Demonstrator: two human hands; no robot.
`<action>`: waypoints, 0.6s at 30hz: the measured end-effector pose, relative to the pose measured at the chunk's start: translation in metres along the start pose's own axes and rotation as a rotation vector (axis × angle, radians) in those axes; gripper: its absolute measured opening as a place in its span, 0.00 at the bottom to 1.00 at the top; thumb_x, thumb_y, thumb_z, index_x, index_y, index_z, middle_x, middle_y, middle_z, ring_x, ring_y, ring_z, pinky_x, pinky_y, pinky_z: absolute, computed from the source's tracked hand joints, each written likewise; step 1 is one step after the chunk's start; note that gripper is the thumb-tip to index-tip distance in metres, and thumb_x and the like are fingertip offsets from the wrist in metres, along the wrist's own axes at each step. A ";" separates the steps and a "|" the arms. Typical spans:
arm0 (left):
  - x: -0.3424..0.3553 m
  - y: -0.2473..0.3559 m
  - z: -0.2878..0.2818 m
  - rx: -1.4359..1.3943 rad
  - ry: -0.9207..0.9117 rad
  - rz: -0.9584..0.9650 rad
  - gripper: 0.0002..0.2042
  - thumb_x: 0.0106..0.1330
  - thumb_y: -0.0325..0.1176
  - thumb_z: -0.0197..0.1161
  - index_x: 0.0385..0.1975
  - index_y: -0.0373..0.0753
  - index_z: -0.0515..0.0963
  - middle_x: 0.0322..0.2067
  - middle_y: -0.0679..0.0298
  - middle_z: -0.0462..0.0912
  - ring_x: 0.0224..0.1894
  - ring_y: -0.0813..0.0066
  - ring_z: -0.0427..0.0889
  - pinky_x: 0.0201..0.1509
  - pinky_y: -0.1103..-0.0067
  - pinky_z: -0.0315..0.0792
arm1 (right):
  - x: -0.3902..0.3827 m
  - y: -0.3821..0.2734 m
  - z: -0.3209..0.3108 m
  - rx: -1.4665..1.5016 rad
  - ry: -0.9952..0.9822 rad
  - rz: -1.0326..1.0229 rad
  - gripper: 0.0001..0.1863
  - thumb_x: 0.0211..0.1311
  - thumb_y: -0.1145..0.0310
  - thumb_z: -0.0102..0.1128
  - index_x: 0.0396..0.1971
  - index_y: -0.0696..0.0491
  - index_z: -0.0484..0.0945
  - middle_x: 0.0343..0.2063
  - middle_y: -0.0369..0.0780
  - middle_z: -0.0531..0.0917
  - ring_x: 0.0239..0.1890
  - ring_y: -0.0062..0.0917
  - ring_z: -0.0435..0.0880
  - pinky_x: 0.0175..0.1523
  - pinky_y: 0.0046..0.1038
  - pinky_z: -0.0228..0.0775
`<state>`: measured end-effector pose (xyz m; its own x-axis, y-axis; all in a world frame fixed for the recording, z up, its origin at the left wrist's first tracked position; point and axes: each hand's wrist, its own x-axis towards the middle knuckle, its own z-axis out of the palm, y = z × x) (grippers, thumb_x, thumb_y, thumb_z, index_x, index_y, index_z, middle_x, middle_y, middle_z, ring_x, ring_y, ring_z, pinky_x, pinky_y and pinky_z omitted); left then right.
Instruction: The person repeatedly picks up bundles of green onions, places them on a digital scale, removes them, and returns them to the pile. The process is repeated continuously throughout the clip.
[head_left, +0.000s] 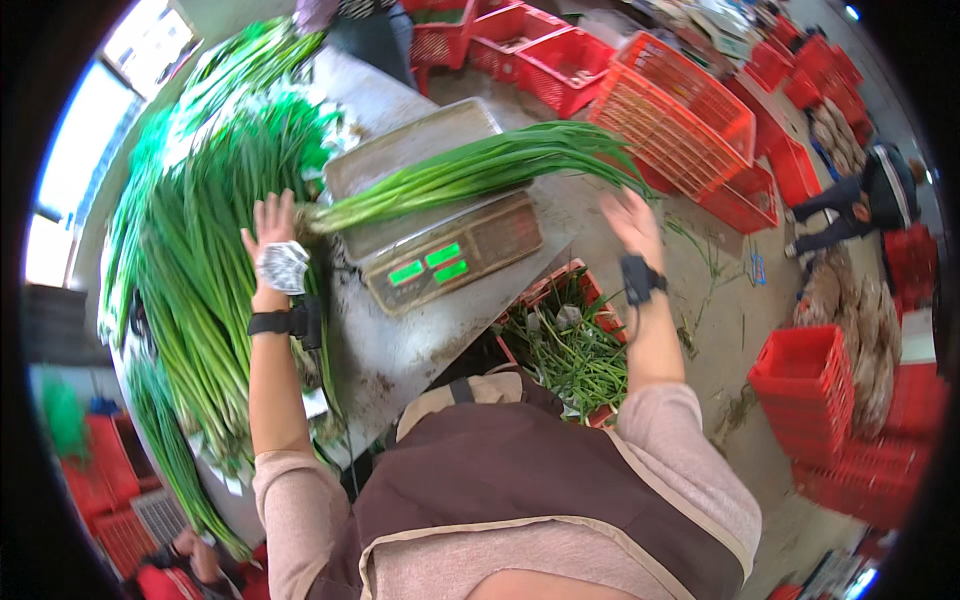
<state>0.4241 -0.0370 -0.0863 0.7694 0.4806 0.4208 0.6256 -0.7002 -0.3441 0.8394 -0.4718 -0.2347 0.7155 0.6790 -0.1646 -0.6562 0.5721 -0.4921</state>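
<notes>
A bundle of long green onions (440,175) lies across the pan of a grey scale (450,262) on the metal table (370,355), leaves reaching right. My left hand (272,240) is beside the bundle's pale root end, fingers apart, with a crumpled white printed patch, perhaps labels, over its back; whether it touches the roots is unclear. My right hand (630,225) is open just below the leaf tips at the bundle's right end. A large heap of green onions (185,300) covers the table's left side. A red crate (600,310) of loose greens sits below the table edge.
Red crates (670,110) crowd the back and right, with another stack (800,390) at lower right. A person in dark clothes (870,200) is at right, another (365,35) at top, and a third (200,560) at lower left. Wrapped bundles (860,320) lie at right.
</notes>
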 end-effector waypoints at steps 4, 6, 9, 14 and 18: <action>-0.066 -0.065 -0.049 -0.837 0.212 -0.504 0.17 0.62 0.28 0.61 0.52 0.35 0.72 0.45 0.56 0.80 0.46 0.66 0.80 0.50 0.74 0.73 | -0.121 -0.027 -0.090 0.143 0.393 -0.143 0.07 0.63 0.71 0.52 0.38 0.58 0.75 0.37 0.43 0.80 0.42 0.31 0.77 0.51 0.35 0.70; -0.105 -0.081 -0.066 -0.914 0.251 -0.731 0.11 0.66 0.29 0.59 0.45 0.33 0.77 0.37 0.61 0.83 0.39 0.76 0.81 0.42 0.81 0.74 | -0.160 -0.031 -0.111 0.326 0.642 -0.194 0.04 0.62 0.73 0.52 0.32 0.56 0.75 0.31 0.39 0.80 0.35 0.28 0.75 0.43 0.30 0.69; -0.146 -0.087 -0.085 -0.992 0.233 -0.931 0.09 0.66 0.30 0.60 0.41 0.34 0.80 0.32 0.63 0.84 0.36 0.80 0.81 0.40 0.84 0.73 | -0.152 -0.030 -0.079 0.233 0.733 -0.261 0.03 0.62 0.74 0.53 0.28 0.55 0.74 0.25 0.36 0.76 0.27 0.24 0.70 0.35 0.26 0.64; -0.155 -0.056 -0.096 -0.927 0.085 -0.917 0.09 0.65 0.28 0.59 0.42 0.36 0.81 0.30 0.64 0.85 0.27 0.83 0.78 0.32 0.86 0.72 | -0.044 0.022 0.122 -0.900 0.175 -0.533 0.09 0.62 0.69 0.57 0.40 0.57 0.78 0.27 0.34 0.79 0.25 0.18 0.74 0.33 0.20 0.68; -0.153 -0.021 -0.098 -1.062 -0.036 -0.824 0.08 0.63 0.27 0.59 0.40 0.35 0.81 0.28 0.64 0.84 0.24 0.83 0.78 0.28 0.85 0.72 | 0.004 0.109 0.256 -1.679 -0.717 -0.547 0.25 0.56 0.65 0.64 0.52 0.60 0.71 0.45 0.47 0.80 0.48 0.32 0.80 0.54 0.28 0.70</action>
<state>0.2803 -0.1474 -0.0609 0.2340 0.9589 0.1605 0.5148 -0.2623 0.8162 0.7092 -0.2892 -0.0706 0.2256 0.8920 0.3917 0.7666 0.0855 -0.6364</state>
